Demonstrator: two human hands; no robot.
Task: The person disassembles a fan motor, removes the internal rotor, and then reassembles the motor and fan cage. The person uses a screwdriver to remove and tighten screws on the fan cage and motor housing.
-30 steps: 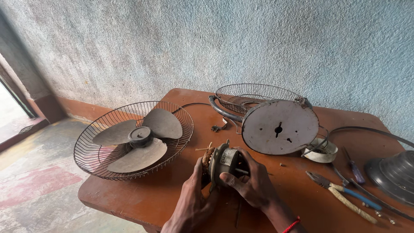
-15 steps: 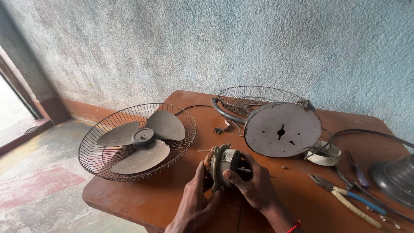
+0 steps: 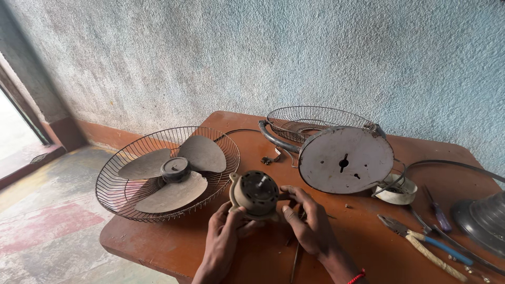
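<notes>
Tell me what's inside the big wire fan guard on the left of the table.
Inside the wire fan guard lies a three-bladed grey fan blade with a round hub, face up. The blades cover the guard's centre and the table under them, so nothing there can be seen.

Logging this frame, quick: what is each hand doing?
Left hand: holding the fan motor.
Right hand: holding the same motor.

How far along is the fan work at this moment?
Done: the fan is apart. The three-blade propeller lies in one wire guard, the second guard and round base plate sit behind. In hand: the left hand and right hand hold the motor above the table. Left: nothing is reassembled; pliers lie unused.
</notes>
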